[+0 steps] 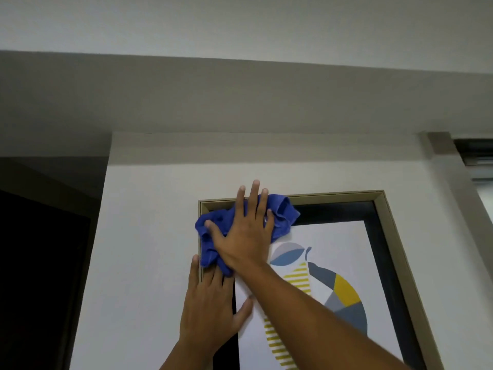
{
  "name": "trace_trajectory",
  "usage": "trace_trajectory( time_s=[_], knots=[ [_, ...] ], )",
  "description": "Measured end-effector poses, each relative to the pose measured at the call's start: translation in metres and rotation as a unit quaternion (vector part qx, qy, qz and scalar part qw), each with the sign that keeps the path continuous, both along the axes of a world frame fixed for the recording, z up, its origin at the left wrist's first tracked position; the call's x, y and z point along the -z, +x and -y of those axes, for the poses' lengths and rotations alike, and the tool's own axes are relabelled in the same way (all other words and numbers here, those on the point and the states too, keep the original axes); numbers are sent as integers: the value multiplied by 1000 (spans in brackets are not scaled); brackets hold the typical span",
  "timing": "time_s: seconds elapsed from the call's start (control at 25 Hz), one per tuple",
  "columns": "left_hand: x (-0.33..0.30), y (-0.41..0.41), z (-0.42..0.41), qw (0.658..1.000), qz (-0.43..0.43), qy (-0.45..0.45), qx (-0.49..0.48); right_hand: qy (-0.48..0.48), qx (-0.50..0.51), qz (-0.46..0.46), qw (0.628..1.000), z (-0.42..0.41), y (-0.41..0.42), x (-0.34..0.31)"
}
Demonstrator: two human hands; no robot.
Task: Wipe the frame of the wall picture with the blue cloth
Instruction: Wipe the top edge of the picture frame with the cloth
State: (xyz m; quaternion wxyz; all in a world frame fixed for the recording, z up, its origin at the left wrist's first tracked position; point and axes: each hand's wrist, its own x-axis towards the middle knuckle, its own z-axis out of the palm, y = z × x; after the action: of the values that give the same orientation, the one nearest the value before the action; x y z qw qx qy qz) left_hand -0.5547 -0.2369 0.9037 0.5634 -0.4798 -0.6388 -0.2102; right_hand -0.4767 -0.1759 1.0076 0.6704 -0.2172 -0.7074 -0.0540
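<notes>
Fingers of the right hand (246,232) spread wide, palm pressing the bunched blue cloth (213,236) flat onto the top left corner of the picture frame (333,195). Just below, the left hand (210,308) lies open and flat against the frame's left side, thumb on the print (333,241). White wall (146,236) surrounds the picture.

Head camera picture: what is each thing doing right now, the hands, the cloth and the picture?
right hand: flat, pressing the blue cloth
left hand: flat on the frame's left side
blue cloth: bunched over the frame's top left corner
frame: hanging on the wall, upright
</notes>
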Motion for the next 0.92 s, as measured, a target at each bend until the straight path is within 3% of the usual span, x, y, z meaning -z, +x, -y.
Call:
trace_trajectory(
  time_s=[0.24,0.44,0.6,0.76,0.92],
  knots=[
    [1,-1,0,999,-29,24,-18,20,75,34,996,-37,31,-3],
    [3,-2,-3,999,-17,6,-31,-114,151,-21,982,-131,153,-2],
    [5,30,0,999,13,-14,-45,-87,153,22,984,-140,208,17],
    [43,135,-58,992,-60,-86,76,-126,90,16,988,-129,238,73],
    [116,265,-137,964,-14,-157,213,-159,90,21,983,-147,314,180]
  ],
)
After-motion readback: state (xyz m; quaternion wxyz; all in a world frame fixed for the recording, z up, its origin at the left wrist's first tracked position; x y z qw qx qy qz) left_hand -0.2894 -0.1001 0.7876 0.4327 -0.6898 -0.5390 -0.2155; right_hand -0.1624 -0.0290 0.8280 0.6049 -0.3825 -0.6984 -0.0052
